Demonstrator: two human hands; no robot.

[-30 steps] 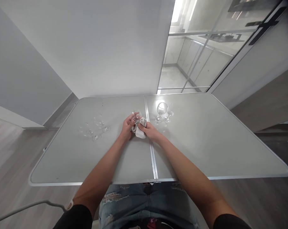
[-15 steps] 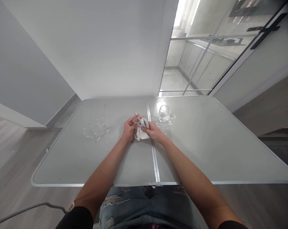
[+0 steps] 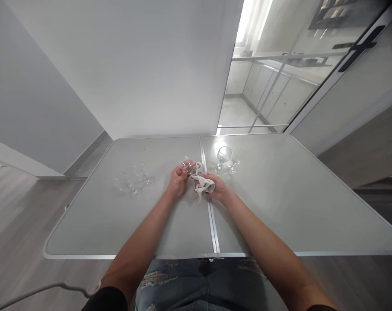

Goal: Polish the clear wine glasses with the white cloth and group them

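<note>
Over the middle of the table, my left hand (image 3: 179, 179) is closed around a clear stemmed glass (image 3: 186, 164), its bowl tilted away from me. My right hand (image 3: 217, 185) grips a crumpled white cloth (image 3: 205, 185), bunched against the right end of the glass. The cloth hides part of the glass and some of my right fingers. Just beyond my right hand, an upright stemmed glass (image 3: 224, 154) stands with another stemmed glass (image 3: 233, 164) beside it.
Several clear glasses (image 3: 135, 189) stand at the left of the table, hard to make out against it. A metal seam (image 3: 211, 220) divides the grey folding table (image 3: 280, 207). A white wall (image 3: 124, 69) and a glass-paned door (image 3: 263, 86) rise behind it.
My right hand has turned over, palm more upward, and the cloth has gone from a flat fold to a loose bunch. My left hand keeps its hold on the glass.
</note>
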